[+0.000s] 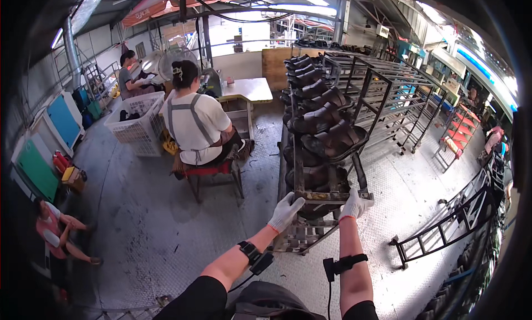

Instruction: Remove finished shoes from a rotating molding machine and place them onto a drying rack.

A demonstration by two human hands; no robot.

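Observation:
A metal shoe rack (321, 196) stands in front of me, with its near end bar at my hands. My left hand (286, 212), in a white knit glove, is closed round the left end of that bar. On the right end, my right hand (355, 204) grips the frame in a matching glove. Dark leather shoes (336, 140) fill the rack's top in a row running away from me. More shoes sit on tiers beneath, partly hidden by the frame. Both forearms wear black straps with small devices.
A person (194, 118) sits on a stool left of the rack, beside a work table (246, 89) and a white plastic basket (136, 123). Tall bare racks (388, 98) stand at the right. A black metal frame (443, 228) lies nearer. Another person (58, 231) is at far left.

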